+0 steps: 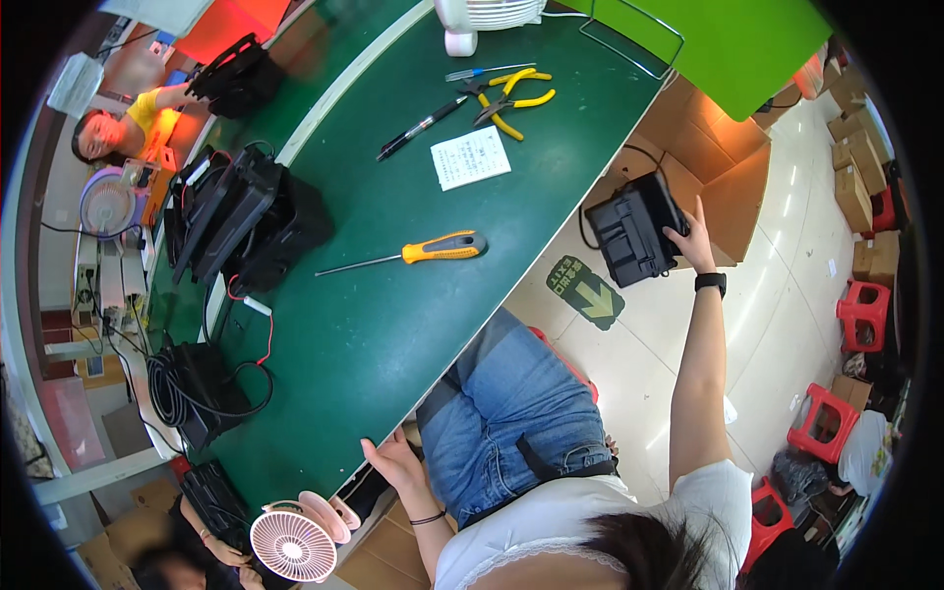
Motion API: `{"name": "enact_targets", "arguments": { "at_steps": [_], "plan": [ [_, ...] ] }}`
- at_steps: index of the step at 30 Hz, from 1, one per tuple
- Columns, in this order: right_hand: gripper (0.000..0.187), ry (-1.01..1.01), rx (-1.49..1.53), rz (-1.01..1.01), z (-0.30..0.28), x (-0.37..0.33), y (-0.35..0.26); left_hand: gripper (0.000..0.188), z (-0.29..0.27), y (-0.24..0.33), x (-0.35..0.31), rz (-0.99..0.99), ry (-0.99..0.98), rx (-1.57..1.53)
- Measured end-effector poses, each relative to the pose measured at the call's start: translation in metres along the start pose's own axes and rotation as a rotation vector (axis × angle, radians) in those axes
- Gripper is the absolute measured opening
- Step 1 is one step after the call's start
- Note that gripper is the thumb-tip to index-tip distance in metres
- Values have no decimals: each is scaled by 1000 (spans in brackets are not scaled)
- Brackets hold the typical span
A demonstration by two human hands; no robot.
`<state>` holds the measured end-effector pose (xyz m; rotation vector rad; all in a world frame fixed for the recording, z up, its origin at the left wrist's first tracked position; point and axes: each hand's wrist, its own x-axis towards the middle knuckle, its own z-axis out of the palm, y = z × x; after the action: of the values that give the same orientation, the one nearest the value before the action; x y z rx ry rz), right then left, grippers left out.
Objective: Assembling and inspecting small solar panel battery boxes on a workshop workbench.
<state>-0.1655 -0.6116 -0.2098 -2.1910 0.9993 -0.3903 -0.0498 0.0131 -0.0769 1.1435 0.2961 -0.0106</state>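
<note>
My right hand, reached out to the right, grips the edge of a black plastic case with a black cable. It holds the case beside the table, at the mouth of an open cardboard box; how far the fingers wrap behind it is hidden. Near the table's front edge, my left hand is empty, its thumb and fingers apart. On the green table lie an orange-handled screwdriver, a paper note, a black pen, yellow-handled pliers and a thin blue-handled screwdriver.
Black cases with cables are stacked at the table's left, near a coiled black cable. A pink fan stands at the near corner, a white fan at the far edge. Red stools stand at right. Two other people work at left.
</note>
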Motion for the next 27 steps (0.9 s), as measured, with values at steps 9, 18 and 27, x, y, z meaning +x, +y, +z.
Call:
{"name": "enact_targets", "arguments": {
  "at_steps": [9, 18, 27],
  "plan": [
    [64, -335, -296, 98, 31, 11, 25, 48, 6, 2, 0, 18, 11, -7],
    [57, -283, -525, 23, 25, -48, -15, 54, -2, -4, 1, 7, 49, -25],
    [47, -457, -133, -134, 2, -127, -101, 56, -3, -4, 5, -7, 18, 8]
  ]
}}
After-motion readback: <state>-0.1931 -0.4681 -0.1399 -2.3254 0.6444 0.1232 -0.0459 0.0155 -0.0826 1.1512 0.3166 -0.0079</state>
